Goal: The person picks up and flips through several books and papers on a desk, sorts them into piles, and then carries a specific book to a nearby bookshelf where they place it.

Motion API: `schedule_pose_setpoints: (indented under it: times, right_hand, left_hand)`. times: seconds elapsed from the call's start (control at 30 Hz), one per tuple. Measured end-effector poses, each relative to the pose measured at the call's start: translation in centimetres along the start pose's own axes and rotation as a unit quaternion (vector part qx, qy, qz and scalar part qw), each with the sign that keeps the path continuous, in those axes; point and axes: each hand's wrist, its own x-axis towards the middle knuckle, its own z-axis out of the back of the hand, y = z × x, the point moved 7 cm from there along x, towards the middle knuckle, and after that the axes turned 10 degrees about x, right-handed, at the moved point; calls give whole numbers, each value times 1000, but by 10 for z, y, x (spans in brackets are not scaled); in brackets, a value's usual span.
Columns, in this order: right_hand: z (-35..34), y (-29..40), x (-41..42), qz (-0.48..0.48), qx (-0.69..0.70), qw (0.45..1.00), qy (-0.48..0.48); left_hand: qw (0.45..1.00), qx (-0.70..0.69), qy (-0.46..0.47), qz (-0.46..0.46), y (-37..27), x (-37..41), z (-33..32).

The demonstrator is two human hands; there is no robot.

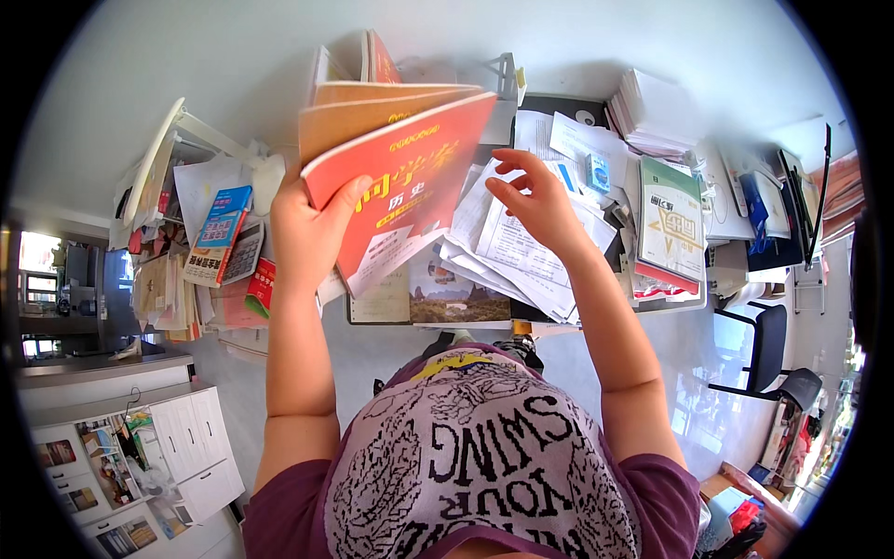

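Note:
My left hand (311,227) grips the lower left edge of a red workbook (412,182) with printed writing on its cover, its thumb on the front. Directly behind that cover, fanned apart at the top, are orange-brown covers (335,122), and the fingers are hidden behind them. To the right, my right hand (527,192) is raised with fingers curled and apart, holding nothing, over loose printed papers (524,251). Below the workbook lies a booklet with a landscape picture (457,300) at the desk's front edge.
A green and white workbook (670,216) lies on a pile at right, near a small blue box (598,172). At left are a calculator (243,253), a blue booklet (223,216) and stacked papers. A tall paper stack (653,115) stands by the wall. A black chair (765,346) is at far right.

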Motion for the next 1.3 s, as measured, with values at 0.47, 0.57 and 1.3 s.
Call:
schedule_pose_setpoints:
  times: [0.47, 0.57, 1.3]
  right_hand:
    - [-14, -20, 47, -8, 102, 995, 2]
    - [-25, -42, 55, -21, 196, 980, 39]
    - [-38, -52, 198, 2, 176, 980, 89]
  left_hand:
    - [995, -101, 18, -4, -23, 62, -13]
    - [991, -125, 47, -3, -26, 69, -26]
    - [979, -56, -103, -165, 20, 24, -75]
